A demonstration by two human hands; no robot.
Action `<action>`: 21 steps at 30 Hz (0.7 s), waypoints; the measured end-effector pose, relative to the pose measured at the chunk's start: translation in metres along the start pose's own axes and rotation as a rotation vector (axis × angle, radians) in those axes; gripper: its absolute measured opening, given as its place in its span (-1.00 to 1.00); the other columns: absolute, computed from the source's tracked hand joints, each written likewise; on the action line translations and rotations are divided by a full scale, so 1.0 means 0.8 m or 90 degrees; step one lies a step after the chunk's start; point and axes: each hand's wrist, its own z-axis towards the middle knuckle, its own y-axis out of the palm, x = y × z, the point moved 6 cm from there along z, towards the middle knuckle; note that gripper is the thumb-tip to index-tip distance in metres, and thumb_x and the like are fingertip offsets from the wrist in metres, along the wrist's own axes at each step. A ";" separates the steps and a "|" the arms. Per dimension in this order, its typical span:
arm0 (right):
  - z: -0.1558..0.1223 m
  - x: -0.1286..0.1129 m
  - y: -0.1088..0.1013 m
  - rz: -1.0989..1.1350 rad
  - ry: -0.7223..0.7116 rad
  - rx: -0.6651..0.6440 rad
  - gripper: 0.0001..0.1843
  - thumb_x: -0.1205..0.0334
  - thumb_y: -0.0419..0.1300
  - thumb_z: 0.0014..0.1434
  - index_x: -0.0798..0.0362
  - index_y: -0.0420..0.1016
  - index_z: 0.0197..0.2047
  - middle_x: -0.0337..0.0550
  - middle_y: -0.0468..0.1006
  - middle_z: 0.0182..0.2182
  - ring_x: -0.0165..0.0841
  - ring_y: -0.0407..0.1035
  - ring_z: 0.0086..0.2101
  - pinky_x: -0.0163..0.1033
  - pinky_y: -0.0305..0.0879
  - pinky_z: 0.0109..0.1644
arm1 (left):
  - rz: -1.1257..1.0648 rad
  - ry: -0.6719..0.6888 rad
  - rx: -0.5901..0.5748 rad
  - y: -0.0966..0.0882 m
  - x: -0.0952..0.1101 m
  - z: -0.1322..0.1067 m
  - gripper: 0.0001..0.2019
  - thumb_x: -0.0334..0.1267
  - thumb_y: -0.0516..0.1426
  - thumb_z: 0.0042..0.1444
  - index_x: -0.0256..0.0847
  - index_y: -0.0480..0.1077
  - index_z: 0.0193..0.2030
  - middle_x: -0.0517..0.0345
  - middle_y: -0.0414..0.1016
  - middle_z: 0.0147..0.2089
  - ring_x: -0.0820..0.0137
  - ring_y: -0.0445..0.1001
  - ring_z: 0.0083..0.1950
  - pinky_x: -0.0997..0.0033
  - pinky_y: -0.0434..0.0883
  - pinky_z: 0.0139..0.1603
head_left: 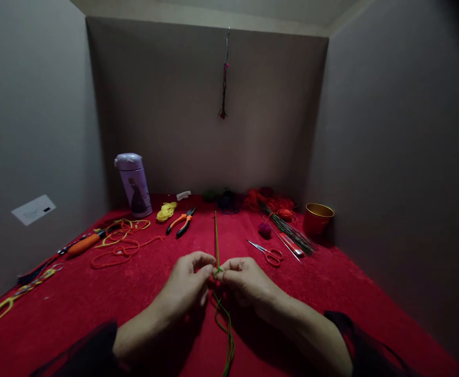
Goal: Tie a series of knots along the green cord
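Observation:
My left hand (188, 285) and my right hand (245, 280) meet over the middle of the red table (76, 309), fingertips pinched together on a thin green cord (216, 241). One stiff end of the cord stands straight up and away from my fingers. Its loose strands hang down between my wrists toward the near edge. Both hands are closed on the cord at the same spot, where a small knot or loop seems to sit.
Orange-handled pliers (181, 222), yellow cord (166, 211) and tangled orange cord (121, 243) lie left of centre. A lilac bottle (134, 184) stands at the back left. Red-handled scissors (269, 253), a bundle of thin wires (292, 234), red yarn (271, 201) and a gold cup (318, 218) sit right.

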 end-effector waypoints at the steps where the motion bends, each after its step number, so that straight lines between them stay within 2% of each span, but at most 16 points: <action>1: 0.000 -0.001 0.001 -0.006 0.000 -0.001 -0.86 0.26 0.16 -0.06 0.11 0.27 -0.55 -0.41 0.19 -0.72 -0.62 -0.06 -0.74 -0.43 -0.23 -0.70 | -0.034 -0.032 -0.052 0.008 -0.006 0.001 -0.77 -0.13 0.07 0.00 -0.26 0.32 -0.29 0.32 0.25 -0.71 0.56 0.10 -0.76 0.58 -0.01 -0.73; 3: 0.000 -0.004 0.002 -0.020 0.004 -0.005 -0.85 0.25 0.17 -0.06 0.12 0.29 -0.56 -0.41 0.19 -0.74 -0.62 -0.05 -0.75 -0.42 -0.22 -0.70 | -0.061 -0.058 -0.120 0.018 -0.013 0.003 -0.76 -0.09 0.06 -0.01 -0.26 0.30 -0.37 0.34 0.19 -0.78 0.58 0.02 -0.80 0.58 -0.07 -0.77; 4: -0.001 -0.004 0.002 -0.028 0.008 -0.004 -0.84 0.24 0.17 -0.06 0.12 0.30 -0.56 -0.41 0.19 -0.75 -0.62 -0.06 -0.75 -0.42 -0.22 -0.70 | -0.064 -0.057 -0.129 0.020 -0.014 0.004 -0.76 -0.08 0.07 -0.02 -0.26 0.29 -0.42 0.33 0.19 -0.78 0.58 0.01 -0.81 0.58 -0.08 -0.77; 6: -0.001 -0.005 0.001 -0.039 0.014 0.007 -0.83 0.23 0.17 -0.06 0.12 0.30 -0.56 -0.43 0.17 -0.76 -0.62 -0.06 -0.76 -0.42 -0.23 -0.70 | -0.070 -0.046 -0.114 0.018 -0.015 0.007 -0.78 -0.11 0.10 -0.08 -0.26 0.29 -0.49 0.34 0.19 -0.76 0.60 0.02 -0.79 0.58 -0.06 -0.76; 9: 0.000 -0.002 -0.002 -0.056 0.017 0.043 -0.83 0.23 0.17 -0.06 0.09 0.25 -0.57 -0.45 0.15 -0.77 -0.61 -0.06 -0.76 -0.41 -0.22 -0.68 | -0.067 -0.006 -0.068 0.009 -0.011 0.010 -0.82 -0.20 0.16 -0.15 -0.31 0.35 -0.53 0.30 0.25 -0.67 0.58 0.14 -0.68 0.57 0.06 -0.65; 13: 0.004 0.001 -0.007 -0.137 -0.005 0.092 -0.84 0.26 0.14 -0.04 0.09 0.25 -0.57 -0.39 0.20 -0.74 -0.57 0.03 -0.71 -0.41 -0.12 -0.63 | -0.034 0.015 -0.040 0.002 -0.011 0.012 -0.79 -0.20 0.18 -0.13 -0.35 0.42 -0.55 0.18 0.37 -0.57 0.51 0.26 -0.53 0.54 0.15 -0.53; 17: -0.007 -0.018 -0.010 -0.383 -0.090 0.182 -0.83 0.27 0.12 0.03 0.12 0.35 -0.55 -0.23 0.38 -0.63 -0.48 0.19 -0.58 -0.36 -0.05 -0.52 | -0.042 0.011 -0.014 -0.002 -0.017 0.014 -0.81 -0.22 0.21 -0.16 -0.35 0.41 -0.57 0.21 0.33 -0.60 0.53 0.23 -0.56 0.55 0.13 -0.55; 19: -0.022 -0.032 -0.002 -0.544 -0.149 0.231 -0.80 0.22 0.09 0.11 0.10 0.40 -0.50 -0.16 0.45 -0.58 -0.43 0.24 -0.54 -0.32 -0.07 -0.48 | -0.053 0.009 0.003 -0.003 -0.016 0.013 -0.81 -0.23 0.22 -0.18 -0.33 0.38 -0.59 0.24 0.30 -0.63 0.54 0.21 -0.59 0.55 0.13 -0.57; 21: -0.038 -0.038 0.013 -0.665 -0.206 0.235 -0.77 0.17 0.04 0.17 0.08 0.42 -0.42 -0.12 0.49 -0.55 -0.40 0.28 -0.54 -0.28 -0.10 -0.47 | -0.080 0.000 0.014 -0.003 -0.013 0.011 -0.80 -0.22 0.23 -0.20 -0.31 0.34 -0.60 0.27 0.28 -0.67 0.55 0.22 -0.62 0.55 0.13 -0.59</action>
